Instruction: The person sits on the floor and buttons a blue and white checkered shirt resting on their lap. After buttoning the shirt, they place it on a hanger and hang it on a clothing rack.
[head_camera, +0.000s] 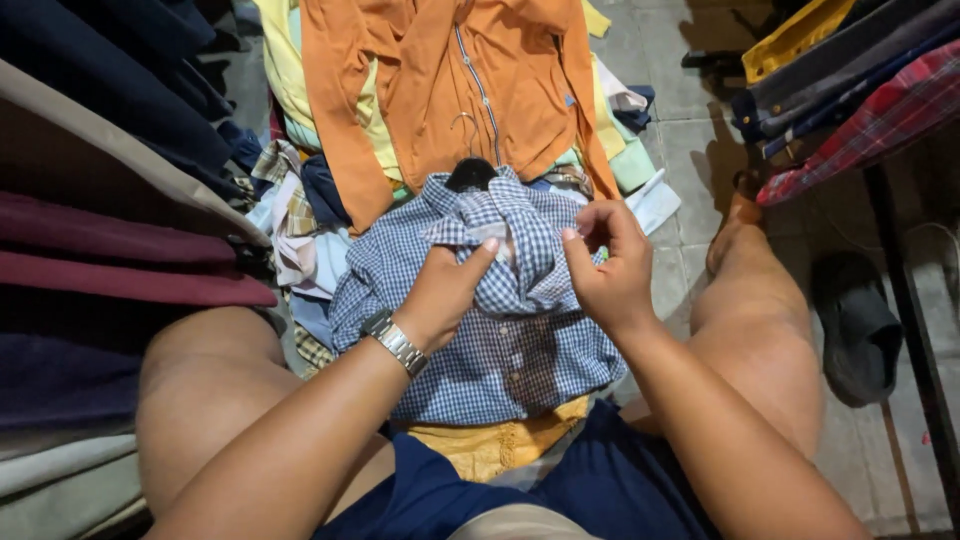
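Note:
A blue and white checked shirt (500, 350) lies on my lap over a black hanger (470, 175), collar away from me. My left hand (440, 290), with a metal watch on the wrist, pinches the shirt's front just under the collar. My right hand (605, 265) grips the other side of the placket at the same height, fingers curled on the cloth. Under the shirt's hem a yellow garment (495, 445) shows.
An orange zip top (470, 90) lies on a pile of clothes on the floor ahead. Folded dark and maroon garments (110, 250) stack at the left. Hung clothes (850, 90) fill the upper right. A dark slipper (860, 330) sits on the tiled floor by my right knee.

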